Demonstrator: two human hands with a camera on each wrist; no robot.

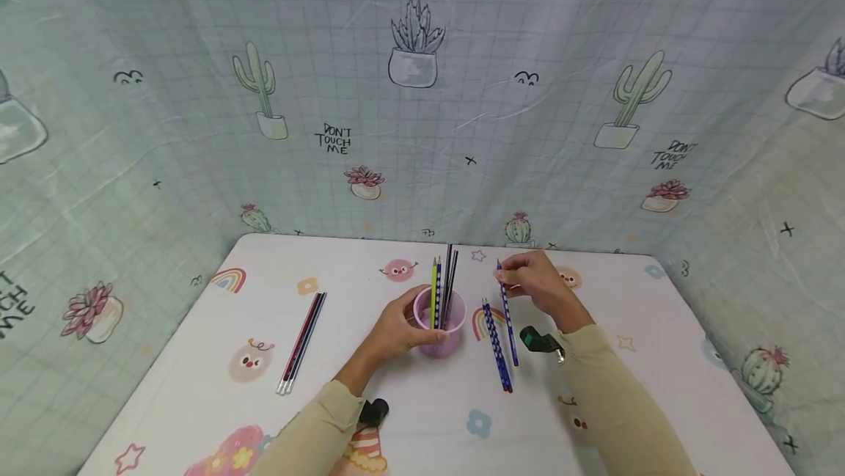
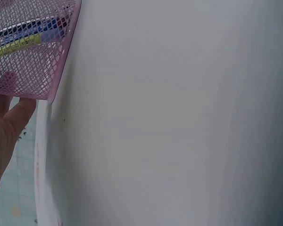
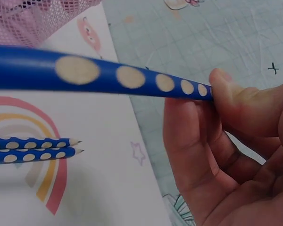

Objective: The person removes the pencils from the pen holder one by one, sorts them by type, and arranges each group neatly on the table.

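Note:
My left hand point(image 1: 397, 331) grips a pink mesh pencil cup point(image 1: 450, 345) around its side, thumb in front. Several pencils stand in the cup, among them a yellow-green pencil point(image 1: 433, 293), a blue spotted one and dark ones. In the left wrist view their lower ends show through the mesh point(image 2: 28, 75). Between thumb and fingers near its sharpened end, my right hand point(image 1: 533, 279) pinches a blue pencil with pale round spots point(image 3: 132, 77). Its other end points down toward me, right of the cup. Beside it, two matching blue pencils point(image 1: 496, 348) lie side by side on the table.
At the left of the white patterned table point(image 1: 198, 359) lies a small bundle of dark and red pencils point(image 1: 302, 344). A cactus-print cloth point(image 1: 475, 116) rises behind the table and on both sides. Dark wrist cameras hang below both wrists.

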